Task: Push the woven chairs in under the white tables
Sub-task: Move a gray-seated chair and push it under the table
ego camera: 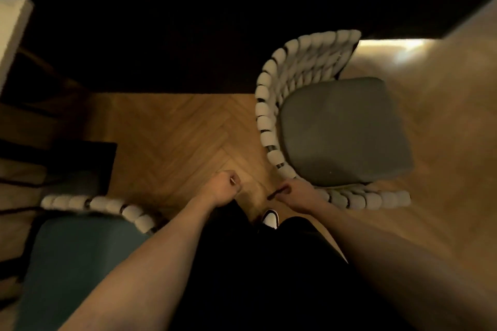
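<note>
A woven chair point(269, 105) with a thick white rope back and a grey seat cushion point(344, 131) stands at the right on the floor. My right hand point(297, 192) is at its near left corner, fingers curled over the rope rim. My left hand point(223, 188) hangs as a closed fist over the floor, touching nothing. A second woven chair point(107, 205) with a teal cushion point(78, 258) stands at the lower left beside my left forearm. One white table's edge point(12, 32) shows at the far left.
Herringbone wood floor point(174, 126) lies between the two chairs. A pale lit surface point(443, 94) spreads behind and right of the grey chair; I cannot tell what it is. The far half of the room is dark. My shoe point(270, 219) shows below my hands.
</note>
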Action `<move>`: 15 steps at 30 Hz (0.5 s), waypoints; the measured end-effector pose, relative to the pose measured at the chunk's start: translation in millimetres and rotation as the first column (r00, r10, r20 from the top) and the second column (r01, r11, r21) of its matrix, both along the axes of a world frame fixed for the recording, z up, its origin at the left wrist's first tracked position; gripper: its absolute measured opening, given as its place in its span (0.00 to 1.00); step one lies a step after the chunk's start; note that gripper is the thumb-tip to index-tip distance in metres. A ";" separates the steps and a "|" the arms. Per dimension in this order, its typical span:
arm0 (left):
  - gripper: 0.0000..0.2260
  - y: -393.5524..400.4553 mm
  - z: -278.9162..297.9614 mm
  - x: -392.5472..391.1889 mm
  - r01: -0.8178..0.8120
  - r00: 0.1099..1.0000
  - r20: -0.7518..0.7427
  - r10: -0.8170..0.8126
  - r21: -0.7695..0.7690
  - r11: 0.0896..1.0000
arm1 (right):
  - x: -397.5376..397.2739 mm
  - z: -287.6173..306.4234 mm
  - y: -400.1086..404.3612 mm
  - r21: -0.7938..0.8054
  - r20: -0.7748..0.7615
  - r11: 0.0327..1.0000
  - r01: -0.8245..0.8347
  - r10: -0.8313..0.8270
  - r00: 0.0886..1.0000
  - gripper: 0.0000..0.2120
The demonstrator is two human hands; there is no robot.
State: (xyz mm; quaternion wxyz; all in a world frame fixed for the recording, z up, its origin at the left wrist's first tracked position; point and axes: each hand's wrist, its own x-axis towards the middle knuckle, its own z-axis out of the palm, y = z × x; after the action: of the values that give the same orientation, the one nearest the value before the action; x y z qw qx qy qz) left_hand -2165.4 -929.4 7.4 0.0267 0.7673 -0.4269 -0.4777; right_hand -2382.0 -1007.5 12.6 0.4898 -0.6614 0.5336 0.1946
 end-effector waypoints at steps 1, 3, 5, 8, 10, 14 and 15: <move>0.08 -17.8 -1.1 1.9 0.061 0.998 0.015 -0.061 -0.004 0.998 | -5.2 0.9 -6.5 -0.007 -0.010 0.999 0.043 -0.043 0.999 0.16; 0.08 -55.9 -5.1 7.4 0.198 0.978 0.063 -0.197 -0.007 0.980 | -14.6 0.9 -17.4 -0.016 -0.012 0.985 0.171 -0.171 0.985 0.13; 0.10 -96.8 -8.7 12.9 0.356 0.927 0.126 -0.353 0.003 0.935 | -20.1 1.3 -24.9 -0.011 -0.002 0.960 0.281 -0.281 0.960 0.12; 0.17 -158.0 -12.5 18.1 0.558 0.816 0.179 -0.550 0.009 0.830 | -22.0 -3.1 -35.9 -0.022 0.006 0.916 0.401 -0.401 0.916 0.07; 0.19 -195.9 -16.7 20.6 0.718 0.675 0.254 -0.693 -0.013 0.696 | -18.3 -5.1 -43.2 -0.021 -0.013 0.872 0.489 -0.489 0.872 0.04; 0.22 -252.4 -18.6 18.8 0.949 0.279 0.345 -0.896 0.044 0.312 | -2.5 -13.7 -51.8 -0.037 -0.086 0.852 0.522 -0.523 0.848 0.06; 0.24 -263.7 -20.2 16.9 0.976 0.168 0.341 -0.925 0.076 0.205 | 2.4 -17.1 -52.5 -0.027 -0.090 0.848 0.530 -0.530 0.843 0.08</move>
State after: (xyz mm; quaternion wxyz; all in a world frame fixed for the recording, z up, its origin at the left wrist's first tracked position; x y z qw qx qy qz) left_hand -2148.5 -1193.1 -12.8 -0.2843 0.3895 -0.8469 -0.2240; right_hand -2379.6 -1060.0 -4.5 0.4985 -0.4785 0.7181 0.0827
